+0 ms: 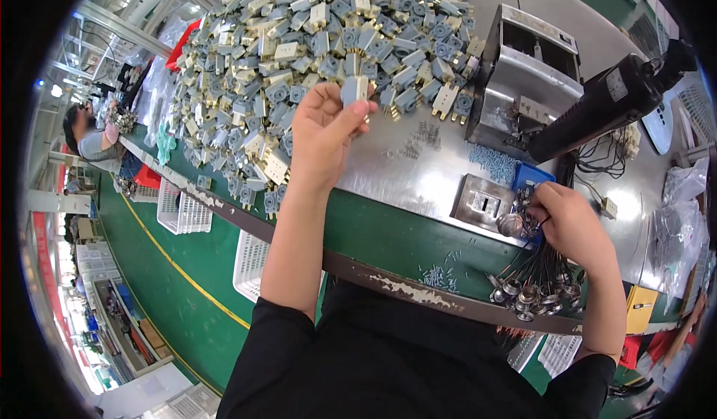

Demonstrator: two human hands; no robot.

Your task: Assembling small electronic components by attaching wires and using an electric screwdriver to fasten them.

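My left hand (pixel 321 131) is raised in front of the pile, with thumb and fingers pinching a grey-and-cream plug housing (pixel 352 90). Beneath and behind it spreads a large heap of similar plug housings (pixel 261 68), some showing brass pins. On the right, my right hand (pixel 573 221) is closed at the fingertips on dark wires. A round shiny metal part (pixel 511 225) lies just left of those fingers. Below that hand, a bundle of black wires with round metal ends (pixel 530 296) hangs over the table's front edge. Which exact wire is pinched is partly hidden.
A metal fixture (pixel 523 68) and a black cylindrical tool (pixel 609 105) stand at the right. Small screws lie on the metal table (pixel 388 184), with blue ones (pixel 493 163) near a blue tray (pixel 532 175). A slotted metal block (pixel 482 201) sits nearby. Another person (pixel 97 146) is far left.
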